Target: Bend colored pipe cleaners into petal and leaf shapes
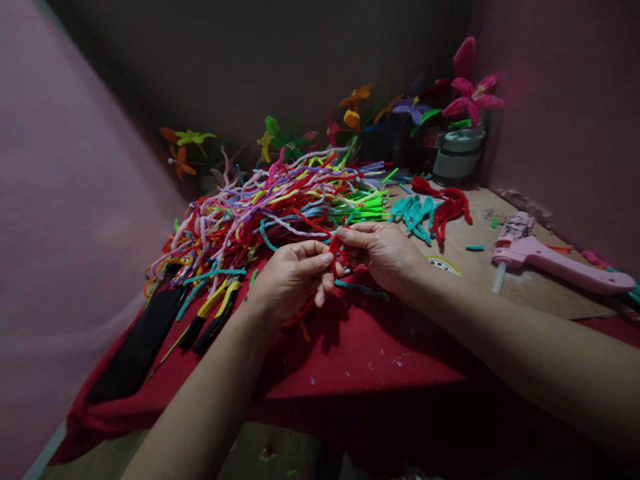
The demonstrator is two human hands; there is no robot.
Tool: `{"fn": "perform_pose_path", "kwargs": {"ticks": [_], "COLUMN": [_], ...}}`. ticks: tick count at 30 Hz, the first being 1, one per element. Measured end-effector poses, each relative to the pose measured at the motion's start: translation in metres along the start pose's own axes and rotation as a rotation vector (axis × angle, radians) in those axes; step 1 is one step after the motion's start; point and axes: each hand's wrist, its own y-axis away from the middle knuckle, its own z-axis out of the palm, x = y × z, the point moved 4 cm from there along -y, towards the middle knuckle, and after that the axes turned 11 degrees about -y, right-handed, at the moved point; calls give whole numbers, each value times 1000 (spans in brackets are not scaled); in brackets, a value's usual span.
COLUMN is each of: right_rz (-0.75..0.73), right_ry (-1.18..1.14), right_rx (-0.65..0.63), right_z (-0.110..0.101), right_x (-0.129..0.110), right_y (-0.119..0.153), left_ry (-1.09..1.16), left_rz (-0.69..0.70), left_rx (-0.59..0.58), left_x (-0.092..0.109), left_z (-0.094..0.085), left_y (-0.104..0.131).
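Note:
Both hands meet over the front of the red-covered table, pinching one red pipe cleaner bent into a small loop. My left hand grips its left side between thumb and fingers. On the upper right side, my right hand closes its fingertips on it. Right behind the hands lies a large heap of pipe cleaners in many colours. A teal pipe cleaner rests on the cloth just below my right hand. Fingers partly hide the red piece.
Yellow-black pliers and a black phone-like slab lie at left. On the cardboard at right are a pink glue gun, teal petal shapes and red petal shapes. Pipe-cleaner flowers stand behind.

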Motion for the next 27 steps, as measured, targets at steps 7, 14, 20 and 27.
{"fn": "perform_pose_path", "kwargs": {"ticks": [7, 14, 20, 27], "right_rz": [134, 152, 70, -68], "right_ry": [66, 27, -68, 7], "right_rx": [-53, -44, -72, 13], "right_z": [2, 5, 10, 13], "right_x": [5, 3, -1, -5], "right_y": [3, 6, 7, 10], "left_ry": [-178, -322, -395, -390], "left_rz": [115, 172, 183, 188], "left_rx": [247, 434, 495, 486], "left_x": [8, 12, 14, 13], "left_z": [-9, -11, -8, -6], "left_y": [4, 6, 7, 6]}}
